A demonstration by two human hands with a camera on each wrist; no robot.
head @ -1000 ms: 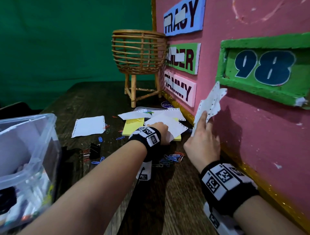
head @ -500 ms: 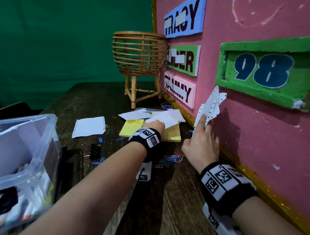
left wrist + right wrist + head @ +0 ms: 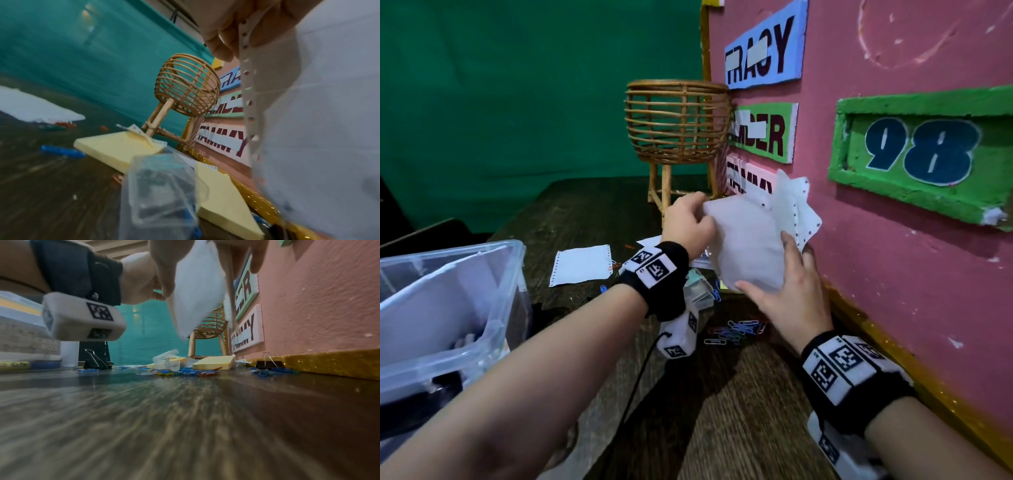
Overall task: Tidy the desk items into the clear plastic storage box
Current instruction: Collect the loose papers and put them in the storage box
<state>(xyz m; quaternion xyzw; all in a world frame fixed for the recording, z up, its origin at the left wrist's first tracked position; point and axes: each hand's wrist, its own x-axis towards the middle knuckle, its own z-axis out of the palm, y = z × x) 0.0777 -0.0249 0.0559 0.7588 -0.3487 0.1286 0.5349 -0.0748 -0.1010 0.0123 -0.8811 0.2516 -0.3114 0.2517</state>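
Close to the person, at the near left of the worktop point(image 3: 722, 411), stands the clear plastic storage box point(image 3: 493, 308), already holding some things, and I think it waits there so that the sheets can go in with one short move. Above the middle of the worktop both hands hold one bundle of white paper sheets point(image 3: 746, 246) in the air. The left hand point(image 3: 688, 226) pinches its upper left edge with curled fingers, and the right hand point(image 3: 791, 301) grips the lower part, thumb along the bottom edge and a finger lying up the front; probably the two hands are squaring the loose sheets into one stack. Half a second ago the left hand was pressing on the papers lying on the yellow pads, and the right hand alone held sheets against the pink wall point(image 3: 893, 257); now these sheets are lifted and joined. Below the bundle lie coloured paper clips point(image 3: 736, 330), a small clear case point(image 3: 700, 291) and yellow sticky-note pads point(image 3: 119, 146). Farther left one white sheet point(image 3: 582, 263) lies flat, and behind stands a rattan basket point(image 3: 678, 123).
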